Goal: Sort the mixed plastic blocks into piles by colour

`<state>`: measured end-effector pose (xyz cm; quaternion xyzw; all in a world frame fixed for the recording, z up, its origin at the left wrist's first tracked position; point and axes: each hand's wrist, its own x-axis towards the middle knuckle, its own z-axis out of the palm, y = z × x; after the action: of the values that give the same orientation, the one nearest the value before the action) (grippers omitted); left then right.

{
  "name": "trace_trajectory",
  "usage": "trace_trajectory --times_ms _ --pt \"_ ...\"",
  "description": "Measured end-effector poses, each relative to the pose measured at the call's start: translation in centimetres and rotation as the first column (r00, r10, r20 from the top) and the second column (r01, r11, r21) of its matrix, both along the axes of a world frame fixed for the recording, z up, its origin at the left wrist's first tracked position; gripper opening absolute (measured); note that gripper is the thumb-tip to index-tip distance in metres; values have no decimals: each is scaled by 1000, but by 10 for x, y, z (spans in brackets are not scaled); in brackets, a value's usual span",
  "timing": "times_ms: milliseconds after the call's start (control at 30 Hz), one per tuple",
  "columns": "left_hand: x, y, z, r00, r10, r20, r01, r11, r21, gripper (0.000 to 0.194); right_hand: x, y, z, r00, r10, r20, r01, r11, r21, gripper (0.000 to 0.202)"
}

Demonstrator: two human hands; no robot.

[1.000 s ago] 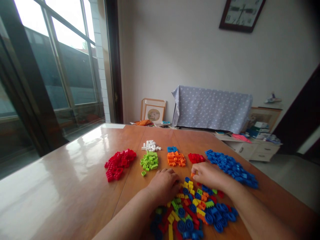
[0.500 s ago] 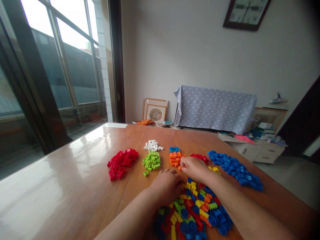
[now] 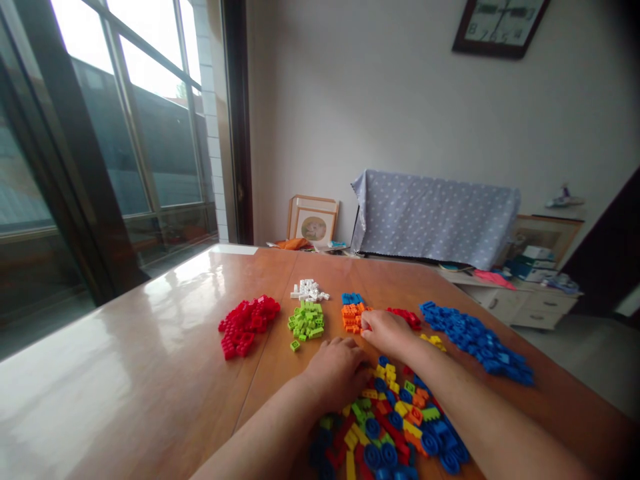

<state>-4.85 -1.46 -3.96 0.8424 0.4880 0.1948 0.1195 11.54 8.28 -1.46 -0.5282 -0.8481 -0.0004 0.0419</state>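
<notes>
My left hand (image 3: 340, 373) rests at the upper left edge of a mixed pile of coloured bricks (image 3: 385, 427), its fingers curled and their tips hidden. My right hand (image 3: 384, 330) is just beyond that pile, fingers bent down beside the orange bricks (image 3: 352, 319); whatever it holds is too small to make out. Behind the orange ones lie blue bricks (image 3: 351, 299). Red bricks (image 3: 407, 317) and a few yellow bricks (image 3: 434, 341) are close to my right hand and forearm. Lime green bricks (image 3: 306, 321) sit beyond my left hand, with white bricks (image 3: 309, 290) behind them.
A red brick pile (image 3: 247, 327) lies on the left of the wooden table (image 3: 150, 373). The large blue brick pile (image 3: 477, 340) spreads along the right side. Past the far edge stand a cloth-covered object (image 3: 435, 217) and a framed picture (image 3: 314, 228).
The view has shifted slightly, moving the scene a little to the right. Both hands stay in nearly the same places, and the right fingers no longer show an orange brick beneath them.
</notes>
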Motion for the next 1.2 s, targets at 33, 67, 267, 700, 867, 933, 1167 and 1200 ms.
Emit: trace_trajectory --times_ms 33,67,267,700,867,933,1167,1200 --pt "0 0 0 1000 2 -2 -2 1000 -2 28 -1 1 0 1000 1 -1 -1 1000 0 8" --pt "0 0 0 1000 3 -3 -3 1000 -2 28 -1 1 0 1000 1 -1 -1 1000 -1 8" --pt "0 1 -3 1000 7 -11 -7 1000 9 28 1 5 1 999 -12 -38 12 1000 11 12" --pt "-3 -4 12 1000 -9 -4 9 1000 -19 32 125 -56 -1 883 96 -459 -148 986 -77 51" --pt "-4 -3 15 1000 -12 3 12 999 -29 30 173 -87 -29 930 -20 -367 -80 964 -255 70" --pt "-5 -2 16 1000 -13 12 14 999 -34 28 174 -97 -35 949 -10 -316 -93 947 -308 80" --pt "-5 -4 17 997 -33 74 36 998 -41 31 135 -110 -37 968 100 -232 -161 952 -261 97" --pt "-4 -4 17 996 -35 82 38 998 -42 32 129 -109 -35 965 117 -234 -179 949 -260 97"
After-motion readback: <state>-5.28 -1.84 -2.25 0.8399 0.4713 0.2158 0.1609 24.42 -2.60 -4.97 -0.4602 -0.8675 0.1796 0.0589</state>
